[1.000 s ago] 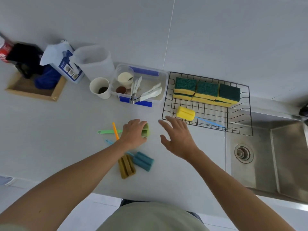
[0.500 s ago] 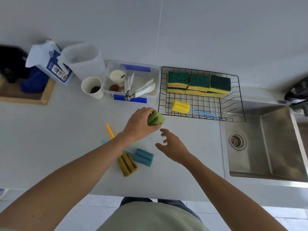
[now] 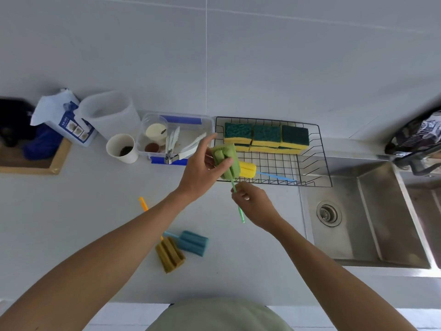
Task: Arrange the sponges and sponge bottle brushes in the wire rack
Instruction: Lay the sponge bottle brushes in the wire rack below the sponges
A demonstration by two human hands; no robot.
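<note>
A black wire rack (image 3: 317,149) stands on the counter beside the sink. Green-and-yellow sponges (image 3: 266,137) line its back, and a yellow bottle brush (image 3: 248,169) with a blue handle lies in its front. My left hand (image 3: 202,168) grips the foam head of a green bottle brush (image 3: 228,158) at the rack's left front corner. My right hand (image 3: 254,204) pinches that brush's thin green handle just below the head. A blue bottle brush (image 3: 193,242) and an ochre bottle brush (image 3: 170,254) with an orange handle lie on the counter under my left forearm.
A steel sink (image 3: 372,218) sits right of the rack. Left of the rack are a clear plastic box (image 3: 205,124) of utensils, a paper cup (image 3: 122,148), a translucent jug (image 3: 108,113), a tissue pack (image 3: 64,115) and a wooden tray (image 3: 55,163).
My left hand has lifted the green brush from the counter up to the rack's left corner. My right hand has closed on its handle.
</note>
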